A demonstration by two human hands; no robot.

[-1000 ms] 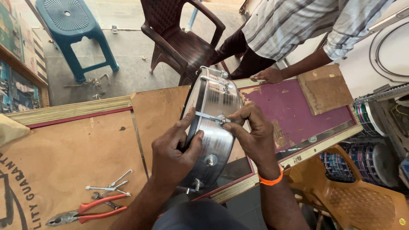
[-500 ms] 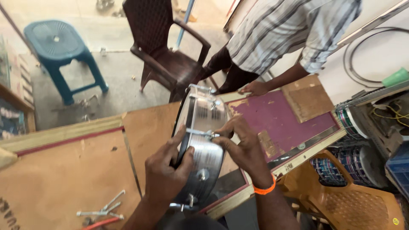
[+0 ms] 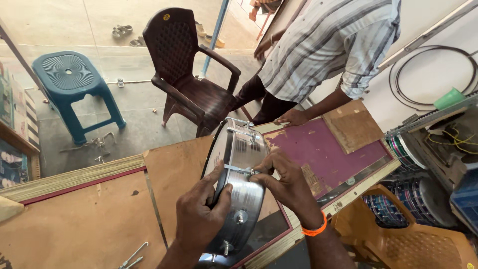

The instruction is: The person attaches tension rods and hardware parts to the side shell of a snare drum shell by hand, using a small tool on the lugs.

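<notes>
— Chrome-bright metal: the shiny silver drum shell [image 3: 238, 184] stands on its edge on the brown plywood table [image 3: 89, 224], near the table's front edge, between both hands. How do you think it handles?

— From the head view, I judge it stiff and fairly light for its bulk, but slick; polished metal gives bare skin little purchase. Standing on its rim it could roll or tip, so it wants steadying at both sides.

— Where is it held?

— The left hand [image 3: 201, 219] wraps the near rim, fingers [image 3: 219, 192] curled closed on the shell. The right hand [image 3: 284, 187], with an orange band at the wrist, has its fingers pinched shut on the thin silver tension rod [image 3: 238, 170] that crosses the shell's side. Rim and rods look like the surest holds; the smooth wall between them is the slippery part.

— Edges and room?

— The front edge of the table lies just beneath the drum, so a slip toward the person could take it off. To the right lies a maroon board [image 3: 323, 154]; another person in a striped shirt [image 3: 323, 45] rests a hand [image 3: 291, 117] on its far side, apart from the drum. Left of the drum the plywood is open, with some silver metal tools [image 3: 132, 256] at the bottom edge. Beyond the table stand a dark brown plastic chair [image 3: 191, 74] and a blue plastic stool [image 3: 74, 84].
</notes>
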